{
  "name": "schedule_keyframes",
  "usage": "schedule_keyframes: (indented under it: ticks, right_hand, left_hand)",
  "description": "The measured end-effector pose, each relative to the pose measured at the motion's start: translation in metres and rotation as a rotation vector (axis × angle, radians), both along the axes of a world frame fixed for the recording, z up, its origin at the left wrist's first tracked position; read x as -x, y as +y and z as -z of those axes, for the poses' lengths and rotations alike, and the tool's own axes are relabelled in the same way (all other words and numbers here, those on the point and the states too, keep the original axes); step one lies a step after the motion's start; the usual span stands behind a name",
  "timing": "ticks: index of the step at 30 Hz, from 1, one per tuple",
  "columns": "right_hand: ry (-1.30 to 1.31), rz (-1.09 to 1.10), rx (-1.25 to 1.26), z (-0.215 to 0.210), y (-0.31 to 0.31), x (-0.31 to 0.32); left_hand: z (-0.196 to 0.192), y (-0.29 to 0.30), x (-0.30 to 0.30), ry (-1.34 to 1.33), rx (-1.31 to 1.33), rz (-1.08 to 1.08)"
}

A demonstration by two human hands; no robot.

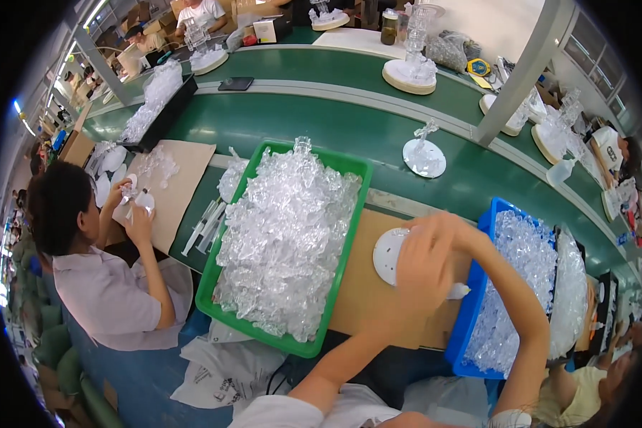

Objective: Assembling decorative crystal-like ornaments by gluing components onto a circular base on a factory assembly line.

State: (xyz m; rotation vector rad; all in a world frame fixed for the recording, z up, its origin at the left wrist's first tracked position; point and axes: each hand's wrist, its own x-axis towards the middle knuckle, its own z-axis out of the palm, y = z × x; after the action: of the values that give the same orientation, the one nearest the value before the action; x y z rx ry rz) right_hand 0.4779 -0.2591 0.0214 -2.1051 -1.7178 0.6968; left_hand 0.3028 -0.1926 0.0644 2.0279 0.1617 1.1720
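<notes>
A round white disc with small dark holes (385, 257) lies on a brown cardboard sheet (357, 285). Over its right side, my left hand (422, 277) reaches in from below. My right hand (446, 230) bends in from the right and overlaps it at the top. Both hands are smeared by motion, and their fingers hide one another, so what they hold cannot be made out. By the heel of my left hand, a small white pointed tip (459, 291), perhaps a bottle nozzle, rests near the cardboard; its other end is hidden.
A green tray (367, 178) heaped with clear plastic pieces stands on my left, a blue bin (471, 314) of clear pieces on my right. Beyond sits a white disc with clear parts (424, 158). Syringes (205, 227) lie left, near a co-worker (110, 278) handling similar parts.
</notes>
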Motion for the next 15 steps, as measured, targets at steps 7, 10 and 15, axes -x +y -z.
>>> schedule_keyframes:
  ticks: [7, 10, 15]
  right_hand:
    - [-0.183, 0.255, -0.324, -0.053, 0.133, 0.030]
    - [-0.330, 0.460, -0.015, -0.023, 0.208, 0.046]
    - [-0.308, 0.489, 0.113, 0.003, 0.224, 0.036]
  left_hand:
    - [0.163, 0.015, 0.083, 0.554, -0.147, 0.000]
    - [0.178, 0.012, 0.076, 0.725, -0.330, -0.034]
    - [0.171, 0.005, 0.088, 0.726, -0.337, 0.029]
